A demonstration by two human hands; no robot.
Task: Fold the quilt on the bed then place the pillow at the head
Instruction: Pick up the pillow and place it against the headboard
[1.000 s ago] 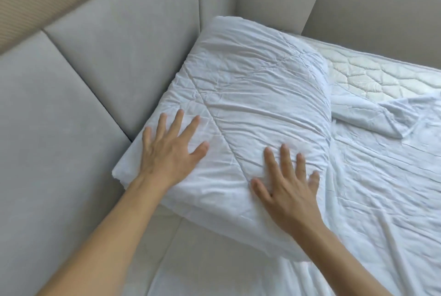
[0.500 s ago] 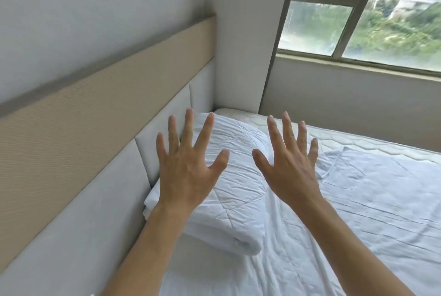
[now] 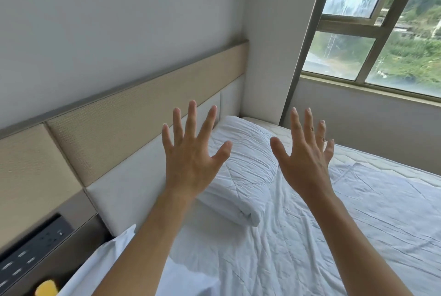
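A white quilt [image 3: 245,171], folded into a thick bundle, lies at the head of the bed against the padded headboard [image 3: 133,190]. My left hand [image 3: 193,155] is raised in the air above it, fingers spread, holding nothing. My right hand [image 3: 303,157] is raised beside it in the same way, fingers apart and empty. Neither hand touches the quilt. A white corner of fabric [image 3: 112,255] shows at the lower left, possibly the pillow; I cannot tell for sure.
A wrinkled white sheet [image 3: 334,236] covers the mattress, whose quilted edge [image 3: 381,162] shows near the window [image 3: 381,33]. A dark switch panel [image 3: 31,255] and a yellow object [image 3: 46,288] sit at the lower left by the headboard.
Both hands lifted off the folded quilt and rose into the air with fingers spread. The view tilted up from the quilt to the wall and window.
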